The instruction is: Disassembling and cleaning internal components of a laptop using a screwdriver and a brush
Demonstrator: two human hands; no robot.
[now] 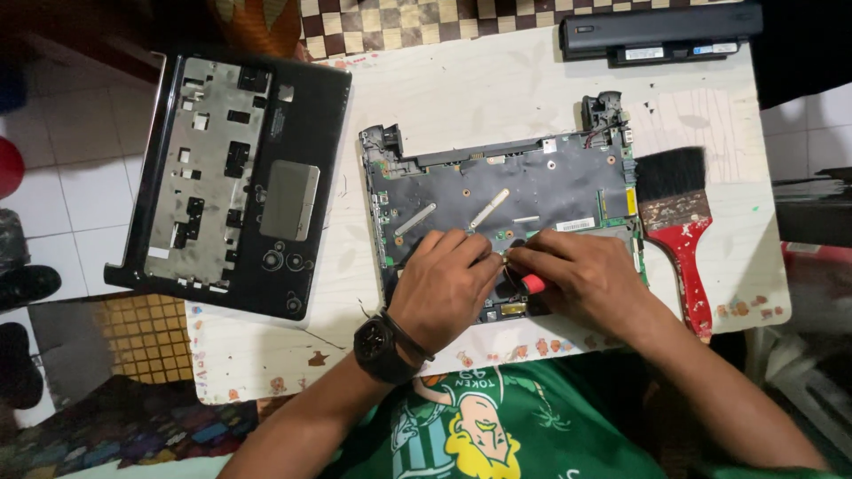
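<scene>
Now we lean over the opened laptop base (506, 195) lying in the middle of the white bench (479, 84). Our right hand (581, 279) has its grip closed around a small screwdriver with a red handle (532, 284), tip toward the board's near edge. Our left hand (444, 284), a black watch (382, 348) on its wrist, rests fingertips on the board just beside it, its grip holding nothing. A red-handled paintbrush (679, 226) lies right, the removed palm-rest cover (235, 177) left, a black battery (661, 31) at the far edge.
</scene>
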